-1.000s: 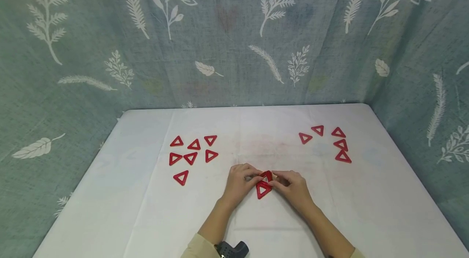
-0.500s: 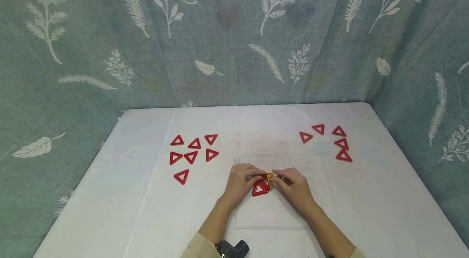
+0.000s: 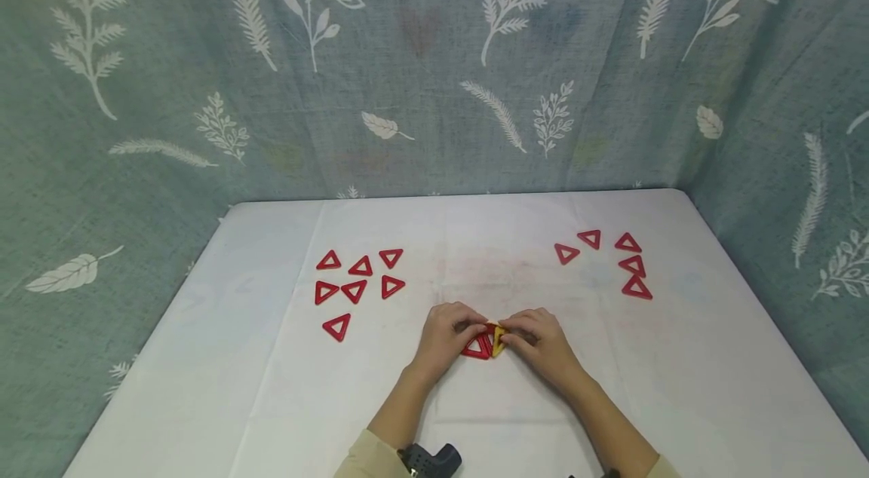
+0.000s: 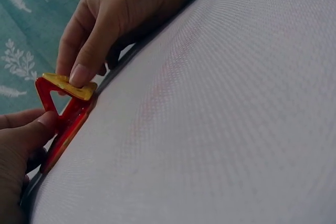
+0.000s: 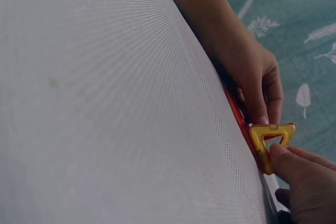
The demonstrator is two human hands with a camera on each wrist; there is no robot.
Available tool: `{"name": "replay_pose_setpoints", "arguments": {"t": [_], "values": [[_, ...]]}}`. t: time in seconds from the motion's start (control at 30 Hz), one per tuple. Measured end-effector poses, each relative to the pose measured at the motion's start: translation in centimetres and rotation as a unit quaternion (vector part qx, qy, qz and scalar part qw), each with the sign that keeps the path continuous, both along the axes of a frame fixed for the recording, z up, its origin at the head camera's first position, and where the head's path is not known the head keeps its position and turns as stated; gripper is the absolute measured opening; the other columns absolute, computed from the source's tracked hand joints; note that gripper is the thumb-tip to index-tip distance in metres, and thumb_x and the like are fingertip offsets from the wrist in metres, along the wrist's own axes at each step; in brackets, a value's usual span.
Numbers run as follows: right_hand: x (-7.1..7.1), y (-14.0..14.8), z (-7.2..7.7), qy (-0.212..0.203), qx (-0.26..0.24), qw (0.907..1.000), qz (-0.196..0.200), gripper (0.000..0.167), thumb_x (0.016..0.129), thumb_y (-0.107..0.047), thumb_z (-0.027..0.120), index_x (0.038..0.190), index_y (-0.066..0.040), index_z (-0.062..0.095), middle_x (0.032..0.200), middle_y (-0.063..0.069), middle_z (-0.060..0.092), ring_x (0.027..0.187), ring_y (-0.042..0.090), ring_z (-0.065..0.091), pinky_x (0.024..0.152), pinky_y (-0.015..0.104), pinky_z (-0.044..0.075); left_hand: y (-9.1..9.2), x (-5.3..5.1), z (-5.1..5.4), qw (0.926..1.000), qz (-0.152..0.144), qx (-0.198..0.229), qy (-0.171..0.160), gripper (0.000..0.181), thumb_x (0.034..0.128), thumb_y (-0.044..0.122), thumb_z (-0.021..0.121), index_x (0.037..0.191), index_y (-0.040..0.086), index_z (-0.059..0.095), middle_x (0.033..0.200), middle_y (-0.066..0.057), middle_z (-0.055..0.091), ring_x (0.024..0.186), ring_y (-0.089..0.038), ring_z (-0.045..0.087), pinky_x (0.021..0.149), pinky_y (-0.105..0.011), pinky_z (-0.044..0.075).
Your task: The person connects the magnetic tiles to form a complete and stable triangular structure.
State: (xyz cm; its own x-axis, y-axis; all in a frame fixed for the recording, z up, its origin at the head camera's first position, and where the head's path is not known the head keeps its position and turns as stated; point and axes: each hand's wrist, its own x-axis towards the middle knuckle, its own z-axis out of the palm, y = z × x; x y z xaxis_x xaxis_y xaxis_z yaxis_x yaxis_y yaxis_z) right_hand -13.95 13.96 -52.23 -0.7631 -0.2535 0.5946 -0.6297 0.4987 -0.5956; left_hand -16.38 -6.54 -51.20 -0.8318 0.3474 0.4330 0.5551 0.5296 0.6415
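Observation:
At the middle of the table, my left hand (image 3: 444, 338) pinches a red triangular tile (image 4: 45, 93) that stands tilted up in the left wrist view. My right hand (image 3: 543, 346) holds a yellow triangular tile (image 5: 273, 128) between thumb and fingers. Along one edge the yellow tile meets the upright red one. Another red piece (image 3: 475, 356) lies low on the cloth in front of them, joined or touching at the base. Each tile is a frame with a triangular hole. Fingers hide part of the cluster.
Several red triangles (image 3: 336, 327) lie spread to the left on the white tabletop (image 3: 305, 402). More red triangles (image 3: 637, 292) lie at the back right. A patterned curtain (image 3: 434, 124) encloses the table's back and sides. A dark device (image 3: 431, 461) sits on the left wrist.
The red pieces have turned and shifted slightly left between the hands. The yellow tile, mostly hidden a second ago, now shows beside the right fingertips. Both hands stay in nearly the same place.

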Motion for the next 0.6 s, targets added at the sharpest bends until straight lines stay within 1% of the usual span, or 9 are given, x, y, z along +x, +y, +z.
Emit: {"name": "replay_pose_setpoints", "arguments": {"t": [0.07, 0.2, 0.27, 0.33, 0.4, 0.47, 0.5, 0.6], "values": [[0.0, 0.0, 0.0, 0.006, 0.009, 0.9999, -0.003, 0.024, 0.071, -0.009, 0.08, 0.094, -0.012, 0.073, 0.089, -0.004, 0.068, 0.082, 0.011, 0.053, 0.073, 0.029, 0.038, -0.1, 0.0, 0.0, 1.0, -0.005, 0.0, -0.002, 0.011, 0.0809, 0.021, 0.074, 0.091, 0.017, 0.076, 0.084, 0.009, 0.07, 0.085, -0.006, 0.062, 0.085, -0.034, 0.043], [0.0, 0.1, 0.1, 0.012, 0.021, 0.9996, -0.012, 0.022, 0.071, -0.011, 0.08, 0.091, -0.013, 0.072, 0.087, -0.005, 0.066, 0.079, 0.009, 0.051, 0.071, 0.027, 0.037, -0.2, 0.0, -0.1, 0.9997, -0.009, 0.0, -0.024, 0.013, 0.0819, 0.02, 0.074, 0.094, 0.017, 0.076, 0.087, 0.009, 0.072, 0.087, -0.006, 0.062, 0.088, -0.035, 0.042], [0.1, 0.0, 0.1, 0.012, 0.024, 0.9995, -0.016, 0.021, 0.071, -0.011, 0.08, 0.09, -0.013, 0.072, 0.086, -0.005, 0.065, 0.078, 0.008, 0.05, 0.07, 0.027, 0.037, -0.2, 0.1, -0.1, 0.9995, -0.005, -0.002, -0.03, 0.015, 0.0821, 0.023, 0.073, 0.096, 0.017, 0.076, 0.089, 0.009, 0.072, 0.089, -0.006, 0.062, 0.089, -0.035, 0.042], [0.2, 0.0, 0.2, 0.007, 0.026, 0.9994, -0.022, 0.02, 0.072, -0.011, 0.08, 0.09, -0.012, 0.071, 0.086, -0.005, 0.065, 0.078, 0.008, 0.05, 0.071, 0.027, 0.038, -0.3, 0.2, -0.2, 0.9997, 0.002, -0.008, -0.025, 0.017, 0.0817, 0.024, 0.074, 0.097, 0.017, 0.075, 0.09, 0.009, 0.072, 0.09, -0.006, 0.062, 0.09, -0.036, 0.042], [0.3, 0.0, 0.3, 0.002, 0.026, 0.9993, -0.028, 0.021, 0.071, -0.01, 0.08, 0.09, -0.012, 0.071, 0.087, -0.005, 0.064, 0.08, 0.009, 0.051, 0.071, 0.026, 0.039, -0.5, 0.3, -0.2, 0.9995, 0.014, -0.026, -0.014, 0.021, 0.0807, 0.029, 0.074, 0.098, 0.018, 0.075, 0.09, 0.009, 0.07, 0.091, -0.006, 0.061, 0.089, -0.036, 0.041], [0.4, -0.1, 0.3, -0.01, 0.028, 0.9987, -0.04, 0.022, 0.071, -0.01, 0.08, 0.091, -0.012, 0.071, 0.088, -0.005, 0.064, 0.081, 0.01, 0.052, 0.072, 0.025, 0.041, -0.9, 0.5, -0.1, 0.9983, 0.025, -0.053, -0.006, 0.026, 0.0783, 0.033, 0.076, 0.1, 0.019, 0.074, 0.092, 0.01, 0.068, 0.092, -0.008, 0.059, 0.089, -0.036, 0.039], [0.4, -0.2, 0.4, -0.018, 0.028, 0.9983, -0.048, 0.022, 0.071, -0.009, 0.081, 0.091, -0.012, 0.07, 0.088, -0.005, 0.064, 0.082, 0.01, 0.052, 0.073, 0.025, 0.042, -1.1, 0.6, 0.0, 0.997, 0.03, -0.071, 0.001, 0.031, 0.0761, 0.036, 0.077, 0.101, 0.019, 0.073, 0.093, 0.01, 0.066, 0.093, -0.009, 0.058, 0.089, -0.037, 0.038], [0.6, -0.2, 0.4, -0.038, 0.031, 0.9961, -0.073, 0.023, 0.072, -0.009, 0.081, 0.091, -0.012, 0.07, 0.089, -0.005, 0.063, 0.084, 0.01, 0.052, 0.073, 0.026, 0.044, -1.7, 0.9, 0.2, 0.9911, 0.041, -0.126, 0.004, 0.045, 0.069, 0.048, 0.079, 0.105, 0.022, 0.071, 0.096, 0.009, 0.06, 0.095, -0.011, 0.054, 0.086, -0.036, 0.034]]}}
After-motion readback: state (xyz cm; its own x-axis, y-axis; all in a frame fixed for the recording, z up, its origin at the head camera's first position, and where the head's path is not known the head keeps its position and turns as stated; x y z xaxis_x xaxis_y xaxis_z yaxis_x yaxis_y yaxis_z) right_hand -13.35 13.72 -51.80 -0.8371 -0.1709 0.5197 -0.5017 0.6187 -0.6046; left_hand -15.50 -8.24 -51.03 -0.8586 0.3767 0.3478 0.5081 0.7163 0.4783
